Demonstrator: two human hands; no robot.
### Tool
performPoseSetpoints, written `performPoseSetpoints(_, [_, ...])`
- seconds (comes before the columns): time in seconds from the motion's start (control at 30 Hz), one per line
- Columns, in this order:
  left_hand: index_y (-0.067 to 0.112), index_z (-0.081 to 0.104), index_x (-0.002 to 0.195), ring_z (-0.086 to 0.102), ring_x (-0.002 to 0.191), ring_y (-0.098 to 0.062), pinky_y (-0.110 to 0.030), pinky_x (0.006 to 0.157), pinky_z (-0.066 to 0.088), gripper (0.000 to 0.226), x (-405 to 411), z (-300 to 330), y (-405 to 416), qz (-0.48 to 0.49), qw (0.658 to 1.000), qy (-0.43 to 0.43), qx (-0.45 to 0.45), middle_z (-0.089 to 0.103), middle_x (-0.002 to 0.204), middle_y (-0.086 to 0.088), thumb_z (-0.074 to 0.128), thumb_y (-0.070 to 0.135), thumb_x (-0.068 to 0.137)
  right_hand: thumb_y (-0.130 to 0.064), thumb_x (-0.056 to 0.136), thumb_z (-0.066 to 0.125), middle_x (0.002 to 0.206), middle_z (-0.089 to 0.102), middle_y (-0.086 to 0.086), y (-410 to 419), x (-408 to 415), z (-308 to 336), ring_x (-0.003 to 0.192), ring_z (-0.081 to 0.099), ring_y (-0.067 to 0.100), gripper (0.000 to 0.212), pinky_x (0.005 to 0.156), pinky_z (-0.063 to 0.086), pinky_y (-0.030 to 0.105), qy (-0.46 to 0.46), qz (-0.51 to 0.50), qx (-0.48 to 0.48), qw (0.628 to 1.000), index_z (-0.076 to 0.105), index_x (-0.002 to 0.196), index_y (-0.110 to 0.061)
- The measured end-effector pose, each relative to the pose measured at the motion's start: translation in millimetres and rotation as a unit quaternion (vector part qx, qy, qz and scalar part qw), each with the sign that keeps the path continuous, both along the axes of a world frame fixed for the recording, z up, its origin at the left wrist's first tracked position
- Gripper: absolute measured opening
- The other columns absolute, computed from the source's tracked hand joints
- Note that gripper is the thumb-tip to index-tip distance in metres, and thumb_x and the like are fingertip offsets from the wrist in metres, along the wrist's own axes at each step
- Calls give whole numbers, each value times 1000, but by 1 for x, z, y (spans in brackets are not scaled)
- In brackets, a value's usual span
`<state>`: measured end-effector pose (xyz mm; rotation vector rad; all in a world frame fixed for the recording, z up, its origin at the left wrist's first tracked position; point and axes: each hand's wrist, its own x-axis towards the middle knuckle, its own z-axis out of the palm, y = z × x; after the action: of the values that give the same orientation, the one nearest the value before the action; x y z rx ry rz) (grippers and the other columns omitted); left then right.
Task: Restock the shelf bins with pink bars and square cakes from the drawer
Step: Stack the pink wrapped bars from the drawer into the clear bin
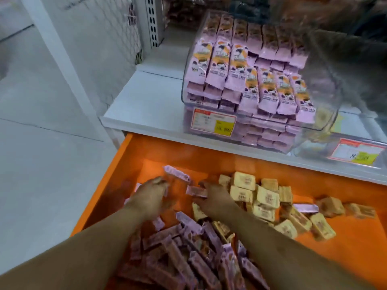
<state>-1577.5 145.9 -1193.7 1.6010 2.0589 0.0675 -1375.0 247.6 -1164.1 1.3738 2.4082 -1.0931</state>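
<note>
Nearest, the open orange drawer (109, 197) holds a loose heap of pink foil-wrapped bars (167, 254), with yellow wrapped square cakes (266, 199) scattered to the right. The left hand (151, 195) curls over stray bars at the far left; the right hand (213, 197) touches one pink bar (195, 191), though blur hides whether either truly grips. A loose grab could spill bars. Farther, on the white shelf (144, 105), the clear plastic bin (322, 122) already stands nearly full of pink bars, so extras may slide out.

Both hands (180, 197) among drawer (129, 160) bars (167, 254)
</note>
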Motion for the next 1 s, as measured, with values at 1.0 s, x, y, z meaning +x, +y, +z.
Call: performPoseSetpoints(1.0, [15, 69, 113, 62, 87, -29, -44, 77, 53, 34, 111, 213, -11, 255, 727, -631, -87, 65, 109, -15, 64, 44, 96, -17, 104, 56, 80, 72, 9, -37, 96, 195, 67, 68, 24, 22, 60, 53, 32, 322, -358, -295, 825, 75, 96, -10])
